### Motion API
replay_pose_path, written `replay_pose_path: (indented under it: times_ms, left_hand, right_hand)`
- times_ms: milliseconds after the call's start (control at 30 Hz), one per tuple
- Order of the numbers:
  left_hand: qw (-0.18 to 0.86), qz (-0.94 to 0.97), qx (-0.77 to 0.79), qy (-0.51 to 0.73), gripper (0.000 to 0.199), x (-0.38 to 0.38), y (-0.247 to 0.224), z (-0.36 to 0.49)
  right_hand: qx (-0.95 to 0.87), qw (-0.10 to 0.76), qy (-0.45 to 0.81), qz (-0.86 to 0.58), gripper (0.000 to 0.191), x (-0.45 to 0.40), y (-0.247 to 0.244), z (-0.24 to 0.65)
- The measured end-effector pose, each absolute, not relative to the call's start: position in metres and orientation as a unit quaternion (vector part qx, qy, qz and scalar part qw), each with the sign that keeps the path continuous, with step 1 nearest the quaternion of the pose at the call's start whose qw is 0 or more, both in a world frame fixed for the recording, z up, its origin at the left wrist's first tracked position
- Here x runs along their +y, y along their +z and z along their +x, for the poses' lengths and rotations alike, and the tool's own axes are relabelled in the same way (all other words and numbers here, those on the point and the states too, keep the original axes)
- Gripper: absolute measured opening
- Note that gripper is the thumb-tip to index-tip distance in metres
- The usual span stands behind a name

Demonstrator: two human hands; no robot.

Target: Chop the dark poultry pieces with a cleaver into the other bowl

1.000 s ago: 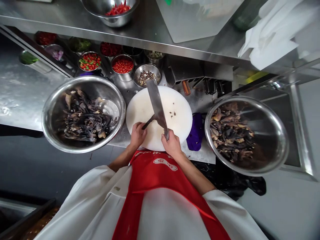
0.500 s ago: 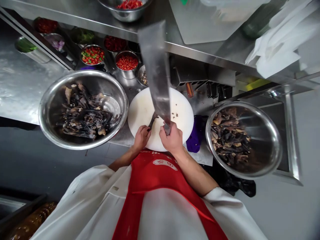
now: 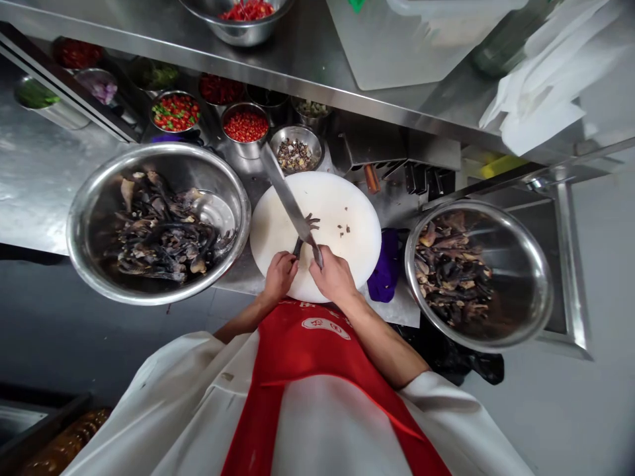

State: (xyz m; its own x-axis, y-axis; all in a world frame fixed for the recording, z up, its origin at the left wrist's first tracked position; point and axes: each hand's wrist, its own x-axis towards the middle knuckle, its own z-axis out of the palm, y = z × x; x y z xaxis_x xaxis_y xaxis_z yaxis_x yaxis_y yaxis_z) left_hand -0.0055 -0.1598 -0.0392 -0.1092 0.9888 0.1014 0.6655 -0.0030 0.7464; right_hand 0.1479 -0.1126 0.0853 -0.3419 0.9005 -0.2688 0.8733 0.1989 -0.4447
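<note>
My right hand [image 3: 333, 272] is closed around the handle of a cleaver [image 3: 288, 195], whose long blade slants up and left over the round white cutting board [image 3: 357, 258]. Under that blade lies a dark chicken foot [image 3: 312, 221], toes spread on the far side. My left hand [image 3: 281, 274] grips its leg end at the board's near left. Part of the foot is hidden by the blade, and I cannot tell whether they touch. A few dark scraps [image 3: 344, 230] rest on the board's right side.
Left of the board stands a large steel basin [image 3: 79, 218] of dark chicken feet; another steel basin [image 3: 538, 264] with similar pieces is at right. Behind are tins of chopped chillies [image 3: 245, 125], a bowl of chopped bits [image 3: 294, 153] and a knife rack [image 3: 370, 149]. A steel shelf [image 3: 307, 79] overhangs the back.
The cleaver has come down from its raised, upright position and now slants left low above the chicken foot. My left hand keeps its hold. The view has shifted slightly.
</note>
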Motion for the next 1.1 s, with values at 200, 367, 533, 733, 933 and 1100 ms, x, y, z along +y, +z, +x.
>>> replay_pose_path:
  times_ms: [200,367,533,733,933,1100]
  left_hand:
    - [0.229,0.631,0.662,0.333,0.016,-0.16,-0.043,-0.006]
    - [0.219,0.663,0.644,0.315,0.014,-0.16,-0.045,-0.007]
    - [0.191,0.679,0.648,0.286,0.026,-0.154,-0.036,-0.005]
    - [0.212,0.783,0.581,0.068,0.041,-0.129,-0.01,0.013]
    - [0.236,0.812,0.521,-0.115,0.052,-0.103,0.012,0.044]
    - [0.335,0.786,0.512,-0.086,0.037,-0.078,0.02,0.115]
  right_hand:
    - [-0.77,-0.032,0.28,-0.572,0.025,-0.109,0.065,0.151]
    - [-0.772,-0.127,0.273,-0.56,0.024,-0.106,0.045,0.15]
    - [-0.761,-0.104,0.287,-0.572,0.023,-0.11,0.046,0.153]
    - [-0.716,0.04,0.327,-0.616,0.025,-0.124,0.041,0.185]
    - [-0.597,0.19,0.335,-0.704,0.028,-0.162,0.04,0.244]
    - [-0.461,0.323,0.275,-0.78,0.034,-0.195,0.05,0.303]
